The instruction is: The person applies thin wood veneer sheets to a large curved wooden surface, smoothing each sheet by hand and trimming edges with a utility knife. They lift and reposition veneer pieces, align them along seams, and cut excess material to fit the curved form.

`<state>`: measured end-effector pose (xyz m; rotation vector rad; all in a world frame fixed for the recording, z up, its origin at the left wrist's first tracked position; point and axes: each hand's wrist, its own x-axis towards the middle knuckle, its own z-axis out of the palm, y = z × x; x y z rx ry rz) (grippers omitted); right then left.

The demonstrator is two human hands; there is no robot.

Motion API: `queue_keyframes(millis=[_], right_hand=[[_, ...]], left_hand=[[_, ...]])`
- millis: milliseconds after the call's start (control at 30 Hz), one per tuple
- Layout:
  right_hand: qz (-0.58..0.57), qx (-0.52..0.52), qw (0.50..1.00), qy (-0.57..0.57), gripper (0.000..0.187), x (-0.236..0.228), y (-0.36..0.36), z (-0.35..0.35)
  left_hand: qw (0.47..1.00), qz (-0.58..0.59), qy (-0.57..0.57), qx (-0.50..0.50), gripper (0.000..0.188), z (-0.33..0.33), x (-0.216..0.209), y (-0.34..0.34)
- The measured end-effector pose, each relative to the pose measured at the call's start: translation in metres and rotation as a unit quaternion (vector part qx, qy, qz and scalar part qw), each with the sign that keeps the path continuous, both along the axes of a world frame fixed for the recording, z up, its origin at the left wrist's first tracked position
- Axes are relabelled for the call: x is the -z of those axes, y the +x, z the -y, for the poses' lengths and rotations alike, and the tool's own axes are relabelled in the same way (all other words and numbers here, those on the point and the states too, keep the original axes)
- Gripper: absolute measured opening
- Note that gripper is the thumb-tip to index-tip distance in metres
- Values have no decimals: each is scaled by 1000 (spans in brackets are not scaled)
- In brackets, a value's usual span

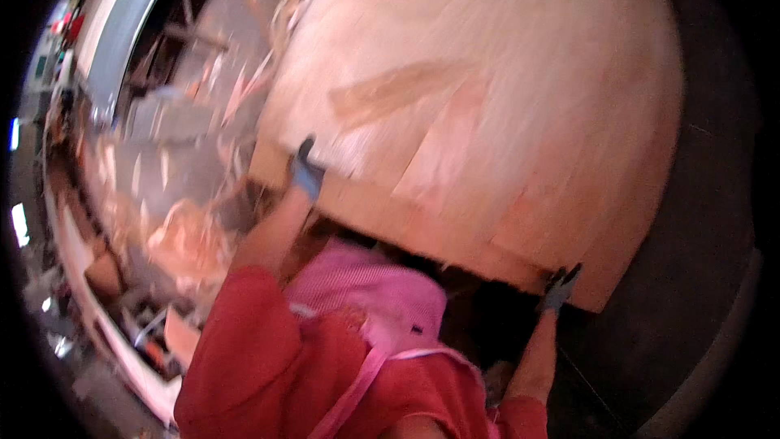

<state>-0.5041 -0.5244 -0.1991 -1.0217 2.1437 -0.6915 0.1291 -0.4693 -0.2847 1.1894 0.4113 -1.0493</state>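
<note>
A broad, pale wood sheet (520, 130), like plywood or veneer, stretches away in front of me. A darker brown strip-shaped patch (398, 89) shows on its surface. My left hand (307, 172), in a grey-blue glove with dark fingertips, grips the near edge close to the left corner. Its thumb lies on top and the other fingers are hidden. Near the right corner, my right hand (561, 289), in a similar glove, is closed over the same edge; blur hides how its fingers sit underneath.
Broken wood scraps and veneer pieces (191, 236) litter the floor on the left. A long pale grey beam or rail (122, 49) runs along the upper left. Dark floor (707, 219) lies to the right of the sheet. My pink apron (374, 293) is close behind the near edge.
</note>
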Motion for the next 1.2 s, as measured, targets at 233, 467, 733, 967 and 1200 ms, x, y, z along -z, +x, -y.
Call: queue_keyframes(millis=[233, 467, 733, 967, 1200], right_hand=[[-140, -145, 979, 21, 55, 28, -47, 7], [30, -8, 998, 62, 59, 24, -52, 9], [-165, -110, 974, 109, 60, 23, -106, -29], [-236, -208, 949, 25, 59, 34, -101, -33], [-219, -133, 960, 110, 57, 39, -99, -41]], left_hand=[[999, 36, 31, -5, 46, -17, 17, 62], [971, 211, 108, 20, 30, -37, 7, 68], [983, 64, 170, -21, 31, -90, 27, 4], [976, 19, 217, -8, 33, -117, 34, 16], [943, 157, 289, 53, 31, -101, 16, -15]])
